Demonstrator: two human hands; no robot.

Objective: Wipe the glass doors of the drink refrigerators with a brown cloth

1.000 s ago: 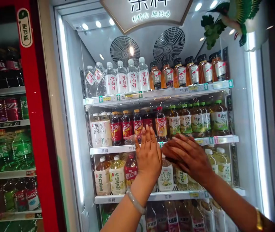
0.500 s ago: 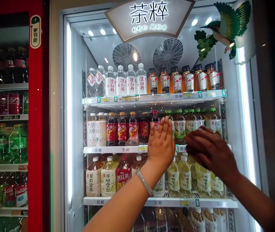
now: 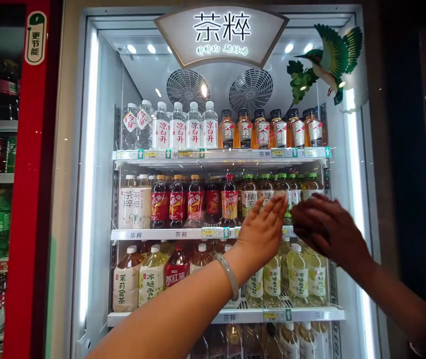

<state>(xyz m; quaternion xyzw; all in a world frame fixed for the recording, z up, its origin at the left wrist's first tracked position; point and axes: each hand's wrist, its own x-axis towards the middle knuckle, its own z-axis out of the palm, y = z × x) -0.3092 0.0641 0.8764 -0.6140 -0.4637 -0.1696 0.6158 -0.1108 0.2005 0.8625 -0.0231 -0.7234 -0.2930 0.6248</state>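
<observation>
l hand (image 3: 261, 232) & r hand (image 3: 330, 232) up nr cooler (image 3: 103, 199) btls (image 3: 195, 204).

Lit drinks cooler (image 3: 75, 199) seen, shelves (image 3: 235, 155) lined with bottles (image 3: 230, 202). Left hand (image 3: 263, 232) raised, fingers extended, grey bangle (image 3: 229, 275) worn at wrist. Right hand (image 3: 330, 232) held just beside, blurred. Bird decal (image 3: 334, 60) placed upper right.

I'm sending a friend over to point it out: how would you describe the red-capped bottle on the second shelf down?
Find the lit drinks cooler with the fan-shaped sign at its top. On its second shelf down, look near the middle for the bottle just left of the green-capped bottles. It alone in that row shows a red cap.
</observation>
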